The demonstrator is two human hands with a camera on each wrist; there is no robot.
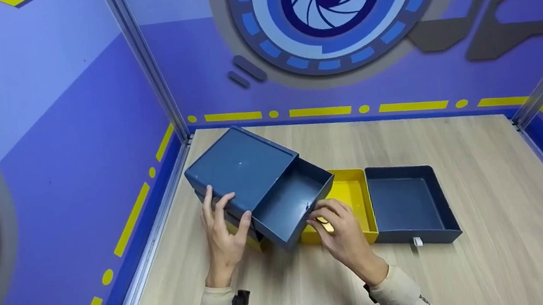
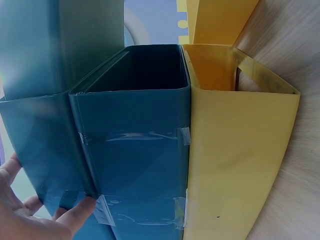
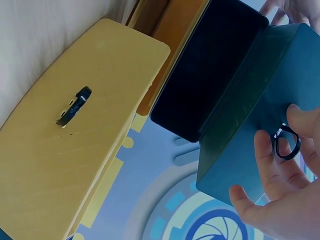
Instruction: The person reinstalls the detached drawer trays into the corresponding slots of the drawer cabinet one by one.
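A stacked drawer cabinet (image 1: 240, 163) stands at the left of the table, set at an angle. Its dark blue top drawer (image 1: 291, 205) is pulled partly out. Below are an open blue case (image 2: 132, 135) and an open yellow case (image 2: 240, 145), taped or set together. My left hand (image 1: 224, 231) lies against the cabinet's near side, fingers spread, thumb at the top front corner. With curled fingers my right hand (image 1: 341, 228) holds the small black loop handle (image 3: 286, 142) on the top drawer's front. The thumb touches the panel beside the loop.
A yellow drawer (image 1: 360, 194) with a black loop sits right of the cabinet, partly behind my right hand. Against it lies another blue drawer (image 1: 405, 199) with a white tab (image 1: 417, 241) in front. Printed blue walls (image 1: 182, 56) enclose the wooden table (image 1: 494, 191).
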